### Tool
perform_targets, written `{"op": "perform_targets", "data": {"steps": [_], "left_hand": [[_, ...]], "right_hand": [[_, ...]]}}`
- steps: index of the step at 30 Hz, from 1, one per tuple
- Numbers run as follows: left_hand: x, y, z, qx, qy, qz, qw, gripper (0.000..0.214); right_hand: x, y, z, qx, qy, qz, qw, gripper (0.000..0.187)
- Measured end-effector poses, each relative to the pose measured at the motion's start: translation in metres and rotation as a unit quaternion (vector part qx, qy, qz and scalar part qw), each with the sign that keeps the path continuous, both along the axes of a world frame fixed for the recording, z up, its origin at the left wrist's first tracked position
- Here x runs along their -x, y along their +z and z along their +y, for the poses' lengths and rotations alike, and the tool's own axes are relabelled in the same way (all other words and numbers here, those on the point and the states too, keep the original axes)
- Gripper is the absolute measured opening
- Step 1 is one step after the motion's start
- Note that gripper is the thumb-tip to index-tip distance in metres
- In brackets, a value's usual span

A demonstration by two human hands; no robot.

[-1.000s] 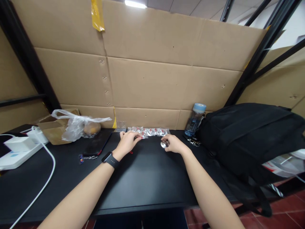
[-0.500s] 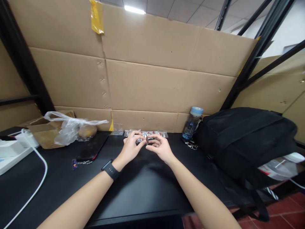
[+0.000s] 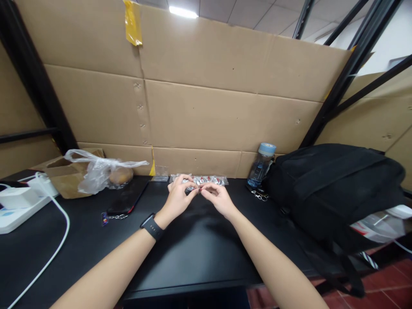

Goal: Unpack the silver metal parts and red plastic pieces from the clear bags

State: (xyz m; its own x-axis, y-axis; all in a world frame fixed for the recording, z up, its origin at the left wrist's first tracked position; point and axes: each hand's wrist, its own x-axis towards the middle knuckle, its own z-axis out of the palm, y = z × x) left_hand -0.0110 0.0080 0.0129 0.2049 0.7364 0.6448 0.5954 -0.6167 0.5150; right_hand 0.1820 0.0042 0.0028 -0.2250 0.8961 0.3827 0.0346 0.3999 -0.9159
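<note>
Meeting point: the left hand (image 3: 178,198) and right hand (image 3: 218,198) come together fingertip to fingertip, low over the back of the black desk (image 3: 193,253).
Held piece: a small silvery piece (image 3: 198,189) sits right where the fingertips meet; it is too small to say what it is.
Left fingers: curled in, thumb and forefinger pinched together at the piece; a black smartwatch (image 3: 152,226) is on that wrist.
Right fingers: also drawn together, tips pressed in from the other side, the other fingers tucked under.
Why so close: my guess is that a bit this tiny needs two-handed fingertip work, with the wrists kept near the desk for steadiness.
Supply: a row of clear packets (image 3: 210,180) holding silver and red bits lies just behind the hands, along the cardboard wall (image 3: 225,116), within easy reach.
Off to the sides: a water bottle (image 3: 262,165) and black backpack (image 3: 334,189) on the right; a phone (image 3: 127,199) and plastic bag (image 3: 96,169) on the left.
</note>
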Motion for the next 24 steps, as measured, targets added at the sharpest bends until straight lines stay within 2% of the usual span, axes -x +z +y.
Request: {"op": "perform_targets", "data": {"steps": [5, 8, 11, 14, 16, 19, 22, 24], "left_hand": [[-0.001, -0.001, 0.0, -0.02, -0.017, 0.025, 0.999, 0.01], [0.001, -0.002, 0.003, -0.023, -0.041, 0.063, 0.997, 0.012], [0.015, 0.002, 0.009, -0.016, -0.049, 0.147, 0.988, 0.016], [0.041, 0.01, 0.016, 0.039, -0.06, 0.246, 0.967, 0.018], [0.058, 0.015, 0.021, 0.119, -0.119, 0.311, 0.935, 0.017], [0.073, 0.017, 0.028, 0.201, -0.135, 0.359, 0.901, 0.028], [0.075, 0.011, 0.034, 0.232, -0.124, 0.377, 0.888, 0.019], [0.073, 0.006, 0.035, 0.22, -0.131, 0.371, 0.893, 0.01]], "right_hand": [[-0.005, -0.004, 0.005, -0.073, -0.032, -0.088, 0.993, 0.026], [-0.005, -0.006, 0.005, -0.069, -0.04, -0.119, 0.99, 0.022], [-0.006, -0.006, 0.004, -0.062, -0.052, -0.176, 0.981, 0.015], [-0.012, -0.003, 0.004, -0.097, -0.053, -0.247, 0.963, 0.007], [-0.017, -0.001, 0.004, -0.113, -0.044, -0.273, 0.954, 0.007], [-0.024, 0.003, 0.004, -0.115, -0.036, -0.303, 0.945, 0.008], [-0.032, 0.005, 0.005, -0.111, -0.002, -0.336, 0.935, 0.008], [-0.039, 0.006, 0.007, -0.103, 0.029, -0.356, 0.928, 0.009]]}}
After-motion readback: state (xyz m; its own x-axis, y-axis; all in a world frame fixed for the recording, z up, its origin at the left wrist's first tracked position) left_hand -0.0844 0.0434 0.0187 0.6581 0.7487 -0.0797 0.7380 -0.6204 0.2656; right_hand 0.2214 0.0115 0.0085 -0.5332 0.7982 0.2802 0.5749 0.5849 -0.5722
